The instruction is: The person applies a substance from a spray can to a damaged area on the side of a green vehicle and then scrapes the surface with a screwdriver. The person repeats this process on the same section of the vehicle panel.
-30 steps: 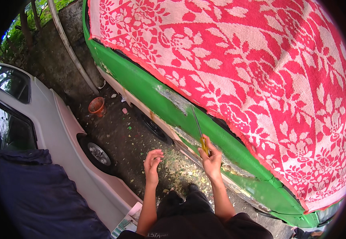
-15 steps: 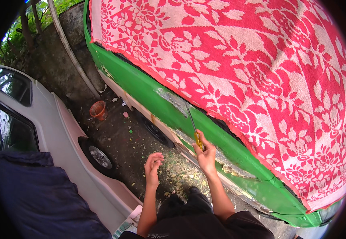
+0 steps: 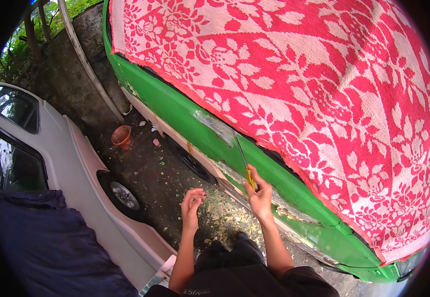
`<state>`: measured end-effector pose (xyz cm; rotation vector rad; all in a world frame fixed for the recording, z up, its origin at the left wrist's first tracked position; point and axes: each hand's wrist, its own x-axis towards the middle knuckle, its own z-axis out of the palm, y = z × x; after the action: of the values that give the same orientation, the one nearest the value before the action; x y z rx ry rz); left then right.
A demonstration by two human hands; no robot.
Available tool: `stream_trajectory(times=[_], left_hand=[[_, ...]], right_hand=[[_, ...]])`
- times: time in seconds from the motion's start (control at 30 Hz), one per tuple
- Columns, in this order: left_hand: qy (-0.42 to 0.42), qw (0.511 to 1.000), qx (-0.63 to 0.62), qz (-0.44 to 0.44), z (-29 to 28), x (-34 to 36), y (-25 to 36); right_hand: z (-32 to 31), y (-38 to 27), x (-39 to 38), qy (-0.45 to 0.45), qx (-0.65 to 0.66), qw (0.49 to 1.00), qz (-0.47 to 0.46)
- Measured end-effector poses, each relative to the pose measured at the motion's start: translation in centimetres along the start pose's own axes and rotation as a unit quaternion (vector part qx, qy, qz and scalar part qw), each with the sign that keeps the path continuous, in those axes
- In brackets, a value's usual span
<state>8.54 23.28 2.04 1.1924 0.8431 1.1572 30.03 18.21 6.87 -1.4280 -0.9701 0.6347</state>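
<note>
My right hand [image 3: 260,199] grips the yellow handle of a screwdriver [image 3: 250,178]. Its long metal shaft points away from me, and the tip lies by a scraped grey patch [image 3: 215,126] on the upper side of a green car [image 3: 163,101]. Whether the tip presses on the paint I cannot tell. In the air to the left is my left hand [image 3: 192,204], its fingers loosely curled and apart, with nothing visible in them. Lower on the green side, near my right wrist, runs another rough, peeled patch [image 3: 294,214].
A red and pink floral towel cloth [image 3: 294,74] covers the green car's top. Close on the left stands a pale car [image 3: 94,183] with a dark blue cloth [image 3: 42,242] over it. Between them, an orange bucket [image 3: 122,137] and scattered paint flakes [image 3: 230,218] lie on the ground.
My right hand and the screwdriver have shifted slightly toward me and to the right, the tip moving a little along the green side. My left hand has hardly moved.
</note>
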Motion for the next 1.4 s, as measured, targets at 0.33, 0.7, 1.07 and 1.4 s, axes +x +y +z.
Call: stream_trajectory(times=[0.33, 0.7, 1.07, 1.4], left_hand=[[-0.008, 1.000, -0.014, 0.011, 1.4, 0.3, 0.6], [0.047, 0.999, 0.003, 0.010, -0.5, -1.4, 0.3], [0.037, 0.999, 0.004, -0.004, -0.1, -0.9, 0.1], [0.021, 1.000, 0.003, -0.003, -0.9, -0.8, 0.1]], right_hand=[[0.0, 0.1, 0.0, -0.003, 0.042, 0.999, 0.027], [-1.0, 0.6, -1.2, -0.004, 0.079, 0.996, 0.043], [0.2, 1.2, 0.4, -0.001, 0.041, 0.999, -0.017], [0.7, 5.7, -0.2, -0.021, -0.130, 0.989, 0.070]])
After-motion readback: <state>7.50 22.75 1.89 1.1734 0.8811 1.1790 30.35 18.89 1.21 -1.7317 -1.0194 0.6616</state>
